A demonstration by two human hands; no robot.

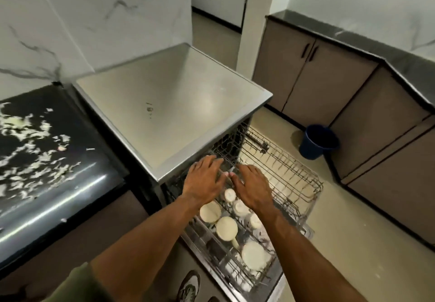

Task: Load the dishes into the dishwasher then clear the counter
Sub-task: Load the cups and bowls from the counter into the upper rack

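Two grips hover side by side at the mouth of the dishwasher, just under the front edge of the flat stainless-steel surface [171,104] that tops it. My left grip [204,179] is open, fingers spread and fairly straight, lying on the wires; my right grip [253,187] is open too, palm down, its fingertips nearly meeting those of the left, and neither holds anything. Beneath them the grey wire dishwasher rack [294,172] is pulled out over the pale floor [353,231]. Several cream ceramic cups [226,228] sit upside down in the wire basket under my forearms, close together in rows; I cannot tell whether that basket and the wires stretching to the right are one rack or two. To my left lies a black stone surface [47,148] strewn with pale scraps. Across the floor a dark blue plastic bucket [319,141] stands just beside the brown cabinet doors [317,78].
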